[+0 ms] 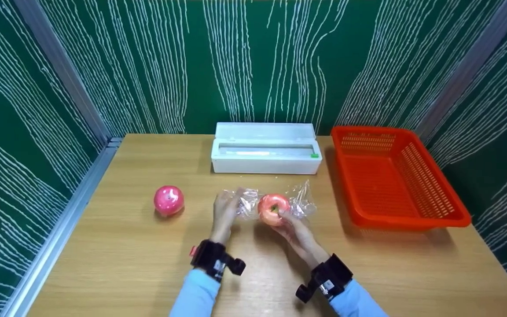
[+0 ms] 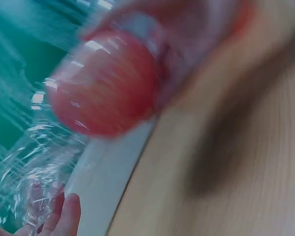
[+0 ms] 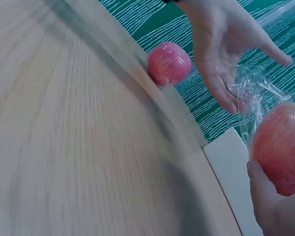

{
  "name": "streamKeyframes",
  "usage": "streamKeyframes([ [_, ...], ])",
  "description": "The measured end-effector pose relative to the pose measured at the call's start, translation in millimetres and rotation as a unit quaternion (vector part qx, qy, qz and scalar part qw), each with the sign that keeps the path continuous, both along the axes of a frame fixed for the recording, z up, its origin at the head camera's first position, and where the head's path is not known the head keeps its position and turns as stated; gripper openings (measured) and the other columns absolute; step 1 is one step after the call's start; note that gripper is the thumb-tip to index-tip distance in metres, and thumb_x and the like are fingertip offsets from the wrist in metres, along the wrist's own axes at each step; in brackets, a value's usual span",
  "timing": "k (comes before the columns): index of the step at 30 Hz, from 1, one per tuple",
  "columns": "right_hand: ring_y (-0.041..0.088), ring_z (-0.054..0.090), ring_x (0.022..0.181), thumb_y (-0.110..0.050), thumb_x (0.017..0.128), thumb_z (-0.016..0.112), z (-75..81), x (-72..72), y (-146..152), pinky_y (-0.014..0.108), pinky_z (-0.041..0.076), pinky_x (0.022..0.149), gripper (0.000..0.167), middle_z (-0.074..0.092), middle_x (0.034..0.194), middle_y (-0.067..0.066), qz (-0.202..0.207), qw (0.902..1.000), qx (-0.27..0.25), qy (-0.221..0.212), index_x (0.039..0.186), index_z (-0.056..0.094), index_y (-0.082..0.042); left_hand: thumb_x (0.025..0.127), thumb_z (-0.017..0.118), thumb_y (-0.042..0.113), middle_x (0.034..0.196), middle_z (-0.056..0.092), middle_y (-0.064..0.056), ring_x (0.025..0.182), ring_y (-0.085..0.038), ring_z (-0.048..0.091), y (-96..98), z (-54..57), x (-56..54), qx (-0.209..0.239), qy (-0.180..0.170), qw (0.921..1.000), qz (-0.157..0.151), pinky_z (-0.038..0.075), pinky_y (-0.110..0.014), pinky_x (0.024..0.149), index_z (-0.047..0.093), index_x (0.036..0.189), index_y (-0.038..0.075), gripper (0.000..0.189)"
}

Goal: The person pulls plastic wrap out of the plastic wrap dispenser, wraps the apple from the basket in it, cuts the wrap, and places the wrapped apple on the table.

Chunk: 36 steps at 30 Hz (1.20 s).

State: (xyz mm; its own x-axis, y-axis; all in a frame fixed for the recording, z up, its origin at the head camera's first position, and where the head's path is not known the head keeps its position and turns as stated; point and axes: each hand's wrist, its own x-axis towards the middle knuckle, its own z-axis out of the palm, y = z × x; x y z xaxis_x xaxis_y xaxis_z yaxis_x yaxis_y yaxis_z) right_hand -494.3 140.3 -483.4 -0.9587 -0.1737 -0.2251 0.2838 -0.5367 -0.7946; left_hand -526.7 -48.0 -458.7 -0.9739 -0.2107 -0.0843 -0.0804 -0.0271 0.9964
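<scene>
My right hand (image 1: 299,240) grips a red apple (image 1: 268,206) over the table, thumb on its near side by the stem. Clear cling film (image 1: 249,203) is wrapped round the apple, with loose crinkled ends sticking out left and right. At the left end of the film is my left hand (image 1: 224,213). In the right wrist view the left hand (image 3: 223,49) has its thumb spread away and its fingers against the crumpled film (image 3: 255,96). A second, pinkish-red apple (image 1: 169,200) with a shiny surface rests on the table to the left.
A white cling film box (image 1: 266,165) with its lid raised stands at the table's back edge, a green tab on its right front. To the right lies an orange plastic basket (image 1: 412,220). Green walls with white streaks enclose the table (image 1: 117,264).
</scene>
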Motion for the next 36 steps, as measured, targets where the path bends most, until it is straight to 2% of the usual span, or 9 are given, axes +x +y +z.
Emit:
streamKeyframes([
  [2, 0.016, 0.062, 0.091, -0.011, 0.087, 0.057, 0.7, -1.1, -1.3, 0.036, 0.046, 0.095, 0.04, 0.063, 0.097, 0.003, 0.006, 0.9998, 0.013, 0.012, 0.122, 0.044, 0.003, 0.08, 0.066, 0.042, 0.101, 0.064, -0.017, 0.09, -0.027, 0.061, 4.3, 0.0, -5.9, -0.138, 0.047, 0.9879, 0.053, 0.049, -0.039, 0.081, 0.062, 0.103, -0.001, 0.049],
  [4, 0.015, 0.061, 0.093, -0.015, 0.085, 0.06, -0.9, -2.6, -2.2, 0.037, 0.044, 0.098, 0.052, 0.061, 0.101, 0.003, 0.004, 0.999, 0.033, 0.03, 0.127, 0.039, 0.007, 0.08, 0.068, 0.036, 0.073, 0.063, -0.009, 0.068, -0.022, 0.058, 6.0, -0.9, -12.0, -0.227, 0.108, 0.963, 0.097, 0.046, -0.035, 0.066, 0.064, 0.079, 0.003, 0.033],
  [6, 0.015, 0.061, 0.095, -0.021, 0.084, 0.063, -10.6, -6.4, 0.2, 0.038, 0.042, 0.098, 0.056, 0.06, 0.105, 0.002, 0.009, 0.9964, 0.056, 0.063, 0.127, 0.041, 0.007, 0.081, 0.068, 0.03, 0.058, 0.054, -0.002, 0.055, -0.016, 0.05, 4.4, -2.5, -16.7, -0.278, 0.161, 0.9384, 0.129, 0.041, -0.032, 0.056, 0.058, 0.065, 0.006, 0.03],
  [9, 0.015, 0.061, 0.094, -0.029, 0.085, 0.06, -18.3, -7.5, 1.2, 0.037, 0.04, 0.098, 0.046, 0.062, 0.102, -0.001, 0.014, 0.9913, 0.099, 0.085, 0.12, 0.05, -0.001, 0.081, 0.068, 0.024, 0.052, 0.045, 0.004, 0.049, -0.01, 0.04, -1.6, -4.7, -20.2, -0.295, 0.215, 0.9205, 0.138, 0.035, -0.027, 0.05, 0.054, 0.06, 0.008, 0.03],
  [12, 0.014, 0.062, 0.088, -0.026, 0.087, 0.054, -15.3, -2.7, -0.1, 0.035, 0.043, 0.093, 0.031, 0.064, 0.093, -0.003, 0.01, 0.9926, 0.098, 0.07, 0.112, 0.055, -0.008, 0.081, 0.068, 0.023, 0.05, 0.038, 0.006, 0.048, -0.008, 0.035, -6.7, -6.2, -19.4, -0.27, 0.225, 0.9274, 0.129, 0.031, -0.025, 0.048, 0.049, 0.056, 0.006, 0.035],
  [18, 0.015, 0.058, 0.087, -0.021, 0.083, 0.052, 5.8, 13.5, -5.0, 0.037, 0.046, 0.09, 0.047, 0.061, 0.093, 0.0, -0.018, 0.998, 0.059, 0.016, 0.123, 0.041, 0.0, 0.084, 0.066, 0.018, 0.05, 0.029, 0.009, 0.047, -0.007, 0.029, -5.5, -9.9, -12.8, -0.102, 0.163, 0.976, 0.102, 0.023, -0.021, 0.046, 0.034, 0.053, 0.013, 0.045],
  [23, 0.018, 0.059, 0.089, -0.02, 0.082, 0.055, 15.7, 18.9, -6.5, 0.035, 0.049, 0.088, 0.04, 0.059, 0.099, 0.004, -0.023, 0.9995, 0.017, 0.01, 0.118, 0.045, -0.005, 0.088, 0.061, 0.016, 0.047, 0.032, 0.008, 0.038, -0.002, 0.031, -0.5, -9.7, -9.7, -0.005, 0.111, 0.9899, 0.087, 0.024, -0.017, 0.037, 0.037, 0.053, 0.014, 0.042],
  [30, 0.019, 0.058, 0.094, -0.016, 0.08, 0.056, 23.4, 21.1, -7.9, 0.035, 0.049, 0.09, 0.04, 0.057, 0.106, 0.006, 0.013, 0.9983, -0.047, 0.032, 0.118, 0.045, -0.009, 0.092, 0.053, 0.019, 0.046, 0.037, 0.007, 0.034, -0.002, 0.032, 9.5, 3.3, 2.8, 0.147, 0.028, 0.9874, 0.049, 0.027, -0.015, 0.032, 0.048, 0.06, 0.011, 0.034],
  [36, 0.018, 0.059, 0.092, -0.017, 0.08, 0.056, 26.2, 20.9, -8.9, 0.035, 0.05, 0.088, 0.041, 0.059, 0.104, 0.005, 0.044, 0.9954, -0.065, 0.054, 0.118, 0.044, -0.011, 0.094, 0.05, 0.027, 0.047, 0.037, 0.008, 0.038, -0.002, 0.032, 26.1, -14.9, -0.8, 0.253, -0.014, 0.9671, 0.021, 0.026, -0.014, 0.034, 0.047, 0.066, 0.014, 0.032],
])
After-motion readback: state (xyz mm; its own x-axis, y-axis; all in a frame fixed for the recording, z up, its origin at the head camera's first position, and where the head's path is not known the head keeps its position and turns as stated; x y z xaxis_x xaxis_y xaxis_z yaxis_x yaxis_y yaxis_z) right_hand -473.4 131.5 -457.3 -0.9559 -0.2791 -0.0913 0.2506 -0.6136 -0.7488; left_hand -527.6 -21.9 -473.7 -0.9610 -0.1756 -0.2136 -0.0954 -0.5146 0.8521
